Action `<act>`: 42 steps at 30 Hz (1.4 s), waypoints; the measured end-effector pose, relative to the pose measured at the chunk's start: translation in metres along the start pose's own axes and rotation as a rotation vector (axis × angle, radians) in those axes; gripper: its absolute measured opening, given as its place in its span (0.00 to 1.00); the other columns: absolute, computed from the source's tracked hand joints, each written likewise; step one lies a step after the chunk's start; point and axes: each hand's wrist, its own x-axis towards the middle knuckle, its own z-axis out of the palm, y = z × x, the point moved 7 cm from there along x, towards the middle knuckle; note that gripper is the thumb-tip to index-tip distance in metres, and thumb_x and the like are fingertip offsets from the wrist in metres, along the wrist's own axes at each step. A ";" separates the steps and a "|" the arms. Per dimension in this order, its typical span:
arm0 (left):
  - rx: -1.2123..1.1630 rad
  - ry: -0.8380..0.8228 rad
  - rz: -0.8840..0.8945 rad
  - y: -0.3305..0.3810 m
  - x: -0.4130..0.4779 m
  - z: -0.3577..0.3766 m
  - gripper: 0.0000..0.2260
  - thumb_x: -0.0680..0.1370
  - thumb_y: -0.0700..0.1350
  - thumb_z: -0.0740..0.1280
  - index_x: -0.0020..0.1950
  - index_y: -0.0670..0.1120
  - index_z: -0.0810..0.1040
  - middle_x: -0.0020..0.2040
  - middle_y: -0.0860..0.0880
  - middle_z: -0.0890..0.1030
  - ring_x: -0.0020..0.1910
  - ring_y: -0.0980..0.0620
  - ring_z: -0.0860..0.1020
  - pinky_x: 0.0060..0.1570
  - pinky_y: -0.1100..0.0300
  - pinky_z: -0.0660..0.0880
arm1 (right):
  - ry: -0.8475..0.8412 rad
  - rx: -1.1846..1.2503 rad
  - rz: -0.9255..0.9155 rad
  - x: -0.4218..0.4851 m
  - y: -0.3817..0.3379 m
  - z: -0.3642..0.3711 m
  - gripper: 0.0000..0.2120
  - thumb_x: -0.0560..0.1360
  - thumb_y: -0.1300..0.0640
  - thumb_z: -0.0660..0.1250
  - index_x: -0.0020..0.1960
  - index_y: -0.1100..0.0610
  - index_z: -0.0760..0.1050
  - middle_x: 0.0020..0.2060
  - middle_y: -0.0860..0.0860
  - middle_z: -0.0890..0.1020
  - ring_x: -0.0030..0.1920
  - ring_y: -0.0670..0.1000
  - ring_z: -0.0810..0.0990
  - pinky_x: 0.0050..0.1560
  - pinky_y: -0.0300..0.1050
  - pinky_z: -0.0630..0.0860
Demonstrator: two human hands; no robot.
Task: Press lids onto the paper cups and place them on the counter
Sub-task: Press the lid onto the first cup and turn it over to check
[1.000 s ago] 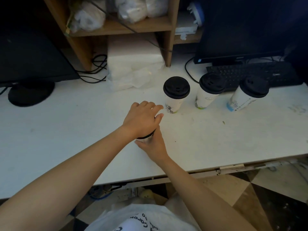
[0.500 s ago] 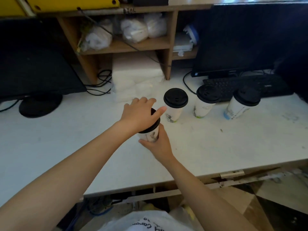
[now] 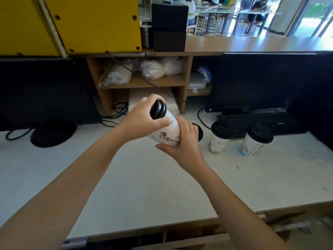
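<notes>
A white paper cup (image 3: 168,131) with a dark drawing and a black lid (image 3: 158,109) is held in the air above the white desk (image 3: 162,186), tilted with its lid away from me. My left hand (image 3: 142,121) grips its top around the lid. My right hand (image 3: 182,143) grips its lower part. Behind my right hand, a lidded cup (image 3: 199,132) stands mostly hidden. Two more lidded cups (image 3: 219,139) (image 3: 254,143) stand on the desk to the right.
A high wooden counter (image 3: 252,45) runs along the back above a shelf unit (image 3: 142,82) with plastic bags. Dark monitors stand at left (image 3: 41,94) and right (image 3: 252,80), with a keyboard (image 3: 259,121) behind the cups. Cables lie near the shelf.
Both hands have lifted the lidded cup off the desk and tilted it. My view has risen, so the high counter at the back now shows.
</notes>
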 end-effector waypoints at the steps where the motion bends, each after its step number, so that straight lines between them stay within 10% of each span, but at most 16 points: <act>1: -0.066 0.025 0.044 0.001 -0.001 -0.009 0.21 0.66 0.56 0.67 0.58 0.56 0.70 0.54 0.51 0.71 0.50 0.55 0.73 0.46 0.61 0.72 | -0.068 0.041 0.031 0.004 0.000 -0.006 0.36 0.65 0.43 0.74 0.68 0.50 0.65 0.57 0.45 0.71 0.58 0.47 0.65 0.59 0.44 0.69; 5: -0.225 0.158 0.144 0.000 -0.010 -0.036 0.19 0.68 0.54 0.68 0.58 0.57 0.70 0.45 0.57 0.71 0.35 0.64 0.72 0.34 0.72 0.69 | -0.335 0.486 0.469 0.010 0.009 -0.022 0.25 0.76 0.35 0.53 0.61 0.51 0.72 0.51 0.54 0.81 0.47 0.52 0.81 0.49 0.57 0.81; 10: -0.239 0.180 0.377 0.008 -0.019 -0.038 0.25 0.68 0.52 0.68 0.64 0.53 0.66 0.60 0.59 0.68 0.57 0.54 0.72 0.52 0.62 0.74 | -0.409 0.749 0.593 0.025 -0.009 -0.027 0.33 0.75 0.33 0.52 0.59 0.61 0.72 0.33 0.54 0.78 0.28 0.51 0.77 0.26 0.42 0.75; 16: -0.359 0.016 0.291 -0.012 -0.003 -0.030 0.38 0.71 0.65 0.61 0.76 0.60 0.46 0.77 0.62 0.50 0.74 0.66 0.52 0.66 0.74 0.59 | -0.206 0.909 0.469 0.033 -0.014 -0.033 0.16 0.77 0.48 0.62 0.59 0.57 0.68 0.46 0.54 0.76 0.39 0.51 0.81 0.38 0.46 0.81; 18: -0.579 -0.040 0.081 -0.031 0.002 -0.027 0.36 0.69 0.70 0.58 0.74 0.64 0.49 0.77 0.58 0.53 0.75 0.60 0.56 0.70 0.61 0.62 | -0.178 0.922 0.383 0.034 -0.015 -0.035 0.15 0.77 0.52 0.64 0.61 0.56 0.66 0.50 0.54 0.75 0.46 0.51 0.82 0.45 0.51 0.82; 20: -0.810 -0.140 -0.152 -0.046 0.004 -0.016 0.34 0.69 0.69 0.61 0.73 0.61 0.59 0.72 0.50 0.68 0.68 0.48 0.71 0.60 0.44 0.75 | -0.196 0.912 0.313 0.034 -0.016 -0.036 0.18 0.76 0.56 0.66 0.63 0.54 0.64 0.54 0.55 0.76 0.51 0.52 0.82 0.51 0.53 0.81; 23: -0.887 -0.156 -0.300 -0.050 0.003 -0.009 0.27 0.72 0.57 0.67 0.69 0.58 0.64 0.59 0.48 0.77 0.55 0.45 0.78 0.44 0.47 0.81 | -0.243 0.786 0.200 0.034 -0.016 -0.037 0.23 0.74 0.61 0.68 0.64 0.51 0.63 0.57 0.55 0.77 0.56 0.53 0.81 0.55 0.50 0.80; 27: -0.819 -0.014 -0.236 -0.052 0.006 -0.012 0.22 0.74 0.43 0.69 0.65 0.55 0.67 0.59 0.47 0.74 0.51 0.46 0.78 0.36 0.57 0.80 | -0.300 0.789 0.240 0.038 -0.008 -0.032 0.23 0.75 0.60 0.67 0.65 0.48 0.63 0.56 0.51 0.77 0.56 0.53 0.81 0.56 0.51 0.80; 32: -0.488 0.126 0.042 -0.033 -0.002 -0.019 0.27 0.72 0.40 0.72 0.62 0.61 0.64 0.57 0.55 0.69 0.54 0.52 0.75 0.32 0.67 0.76 | -0.382 0.771 0.571 0.041 0.003 -0.020 0.24 0.75 0.35 0.54 0.60 0.50 0.73 0.44 0.53 0.83 0.42 0.52 0.85 0.44 0.53 0.82; 36: -0.376 0.098 0.221 -0.025 -0.007 -0.023 0.34 0.68 0.40 0.75 0.63 0.64 0.62 0.65 0.54 0.65 0.63 0.51 0.70 0.42 0.67 0.77 | -0.378 0.824 0.518 0.044 -0.001 -0.024 0.21 0.76 0.44 0.62 0.63 0.56 0.70 0.48 0.56 0.81 0.44 0.53 0.84 0.44 0.51 0.83; 42: -0.662 -0.116 -0.121 -0.058 0.003 -0.014 0.30 0.76 0.48 0.66 0.71 0.68 0.55 0.72 0.55 0.64 0.64 0.51 0.72 0.57 0.46 0.77 | -0.330 0.837 0.346 0.042 -0.002 -0.026 0.20 0.71 0.53 0.69 0.61 0.55 0.69 0.52 0.53 0.81 0.53 0.52 0.82 0.54 0.52 0.80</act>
